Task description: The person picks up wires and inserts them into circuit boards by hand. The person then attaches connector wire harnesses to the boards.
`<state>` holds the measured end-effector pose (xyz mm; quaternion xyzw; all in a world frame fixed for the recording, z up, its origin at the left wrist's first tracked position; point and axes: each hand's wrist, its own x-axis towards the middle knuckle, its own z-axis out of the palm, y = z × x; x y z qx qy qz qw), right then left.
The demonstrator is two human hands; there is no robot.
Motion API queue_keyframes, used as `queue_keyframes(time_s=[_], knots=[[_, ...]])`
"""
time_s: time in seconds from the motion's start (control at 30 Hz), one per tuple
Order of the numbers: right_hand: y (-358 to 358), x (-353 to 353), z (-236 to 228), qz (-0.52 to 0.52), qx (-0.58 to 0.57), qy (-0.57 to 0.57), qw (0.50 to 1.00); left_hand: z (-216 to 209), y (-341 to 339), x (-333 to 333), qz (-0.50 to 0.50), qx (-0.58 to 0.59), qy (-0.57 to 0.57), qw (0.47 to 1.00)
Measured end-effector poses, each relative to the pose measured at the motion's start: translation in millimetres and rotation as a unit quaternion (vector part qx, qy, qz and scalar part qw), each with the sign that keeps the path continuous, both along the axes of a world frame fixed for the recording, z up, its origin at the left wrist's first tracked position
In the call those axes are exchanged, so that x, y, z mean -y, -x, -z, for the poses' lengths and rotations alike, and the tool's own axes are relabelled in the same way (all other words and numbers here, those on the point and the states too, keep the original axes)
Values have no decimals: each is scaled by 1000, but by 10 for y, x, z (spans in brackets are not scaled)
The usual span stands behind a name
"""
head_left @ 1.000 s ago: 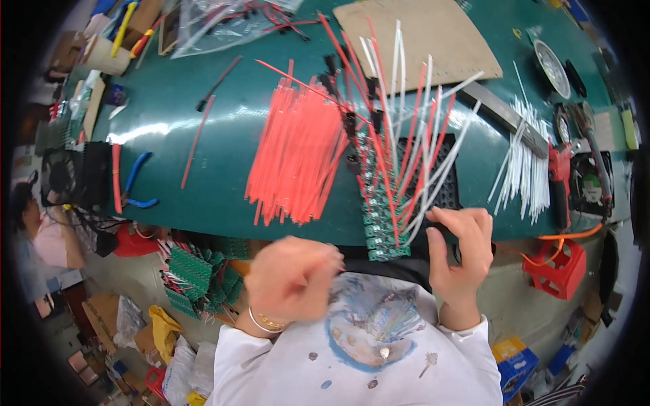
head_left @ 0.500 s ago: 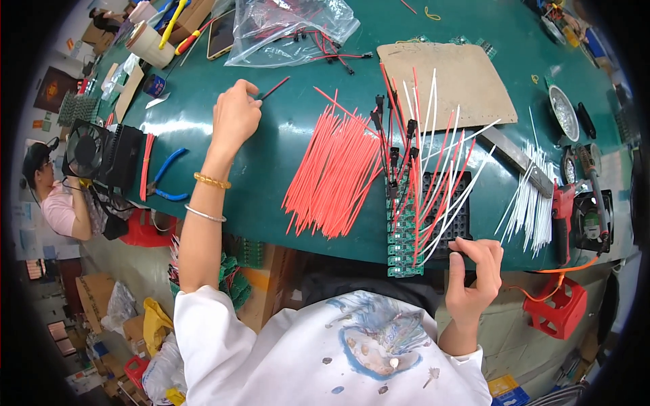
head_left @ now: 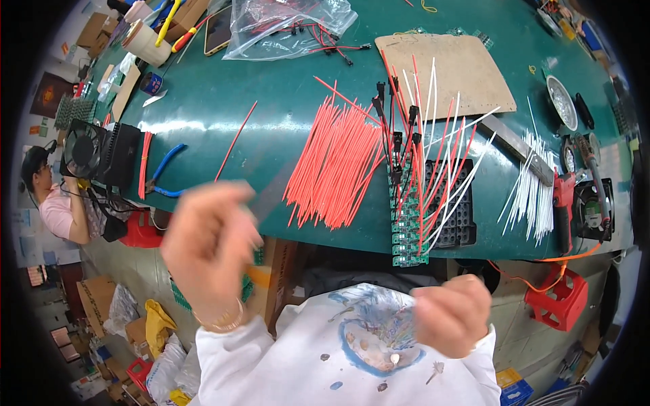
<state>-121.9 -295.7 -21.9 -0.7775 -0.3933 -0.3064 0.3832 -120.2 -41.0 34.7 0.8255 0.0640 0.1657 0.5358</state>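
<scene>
My left hand point(head_left: 211, 247), smeared by motion, is over the table's near edge at left; its fingers are too blurred to read. Just beyond it, a single red wire point(head_left: 236, 141) lies on the green table. My right hand point(head_left: 453, 314) is in front of my shirt, below the table edge, its fingers curled; whatever they hold is hidden. A strip of green circuit boards point(head_left: 409, 233) rests on a black tray point(head_left: 460, 227), with red and white wires and black connectors rising from it. Left of the strip is a pile of red wires point(head_left: 335, 166).
White wires point(head_left: 531, 193) lie at right beside a metal bar point(head_left: 514, 149) and a red-handled tool point(head_left: 563, 203). Brown board point(head_left: 447, 74) lies behind. Blue-handled pliers point(head_left: 161, 172) and a black fan point(head_left: 88, 150) are at left. A co-worker point(head_left: 57, 196) sits beyond the fan.
My left hand has come back toward me from the far left, leaving the red wire on the table. My right hand has drawn down, away from the circuit board strip.
</scene>
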Motion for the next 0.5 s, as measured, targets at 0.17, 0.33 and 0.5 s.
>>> queue_keyframes(time_s=[0.17, 0.33, 0.5], knots=[[-50, -450, -33, -65, 78, 79, 992, 41, 412, 78, 288, -130, 164, 934], [-58, -429, 50, -48, 50, 73, 995, 212, 467, 180, 263, -214, 394, 854], [10, -276, 48, -26, -12, 96, 995, 604, 388, 380, 271, 115, -23, 955]])
